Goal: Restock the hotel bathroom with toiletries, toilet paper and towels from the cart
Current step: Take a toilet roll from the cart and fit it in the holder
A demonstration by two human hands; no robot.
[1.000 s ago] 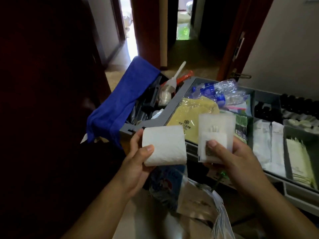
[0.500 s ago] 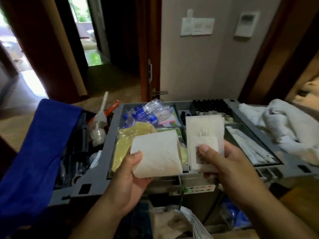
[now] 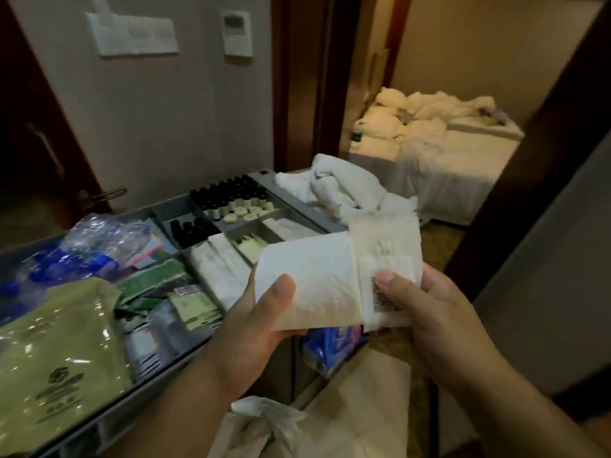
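Where the two hands meet: a toilet roll [image 3: 307, 279] and a flat white packet [image 3: 386, 246] are held side by side, touching, above the near corner of the cart.
Toilet roll: white, lying on its side in the left hand, its right end tucked behind the packet.
Left hand [image 3: 251, 328]: grasping the roll, thumb across its front, fingers hidden behind it.
Packet: upright in the right hand, a barcode label on its lower part; the contents are too blurred to name.
Right hand [image 3: 429, 312]: grasping the packet, thumb pressed on the barcode label, fingers curled behind.
Cart tray [image 3: 299, 208]: grey, divided into compartments, to the left of and beyond the left hand.
Small dark bottles [image 3: 228, 190]: packed in a far compartment, well beyond the left hand.
Yellow-green bag [image 3: 56, 352]: lying in the tray far to the left of the left hand.
Towels [image 3: 334, 190]: white, heaped just beyond both hands, at the tray's far right edge.
Plastic bag [image 3: 264, 421]: pale, below the left wrist.
Bed [image 3: 463, 153]: unmade, through the doorway far beyond the right hand.
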